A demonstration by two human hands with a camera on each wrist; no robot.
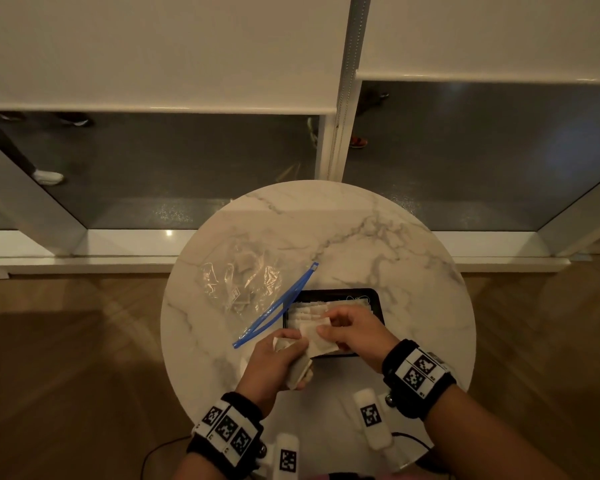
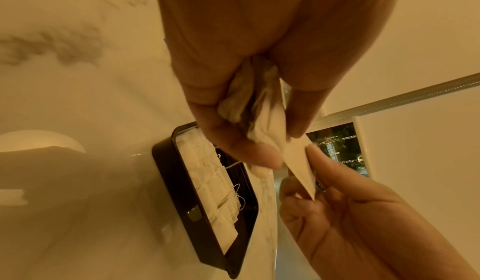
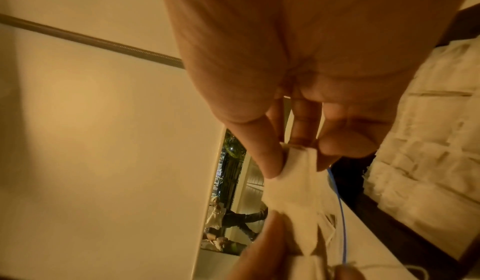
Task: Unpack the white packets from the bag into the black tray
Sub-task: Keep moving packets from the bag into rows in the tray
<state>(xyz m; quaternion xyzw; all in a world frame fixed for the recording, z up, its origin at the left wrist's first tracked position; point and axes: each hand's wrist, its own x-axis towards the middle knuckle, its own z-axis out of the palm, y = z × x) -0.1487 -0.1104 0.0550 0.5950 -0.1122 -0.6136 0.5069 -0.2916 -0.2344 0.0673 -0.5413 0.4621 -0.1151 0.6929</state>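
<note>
Lying crumpled on the left part of the round marble table (image 1: 378,237), a clear bag (image 1: 243,282) with a blue zip strip is seen, its mouth end reaching the black tray (image 1: 374,299). Just below it, a bunch of white packets (image 2: 241,103) is gripped by the curled fingers of the left hand (image 1: 274,362). One packet (image 2: 298,161) from that bunch is pinched between thumb and fingertips of the right hand (image 1: 357,330), both hands being held close together at the tray's near left corner. Further packets (image 2: 215,181) are laid overlapping inside the tray, thin strings trailing from them.
</note>
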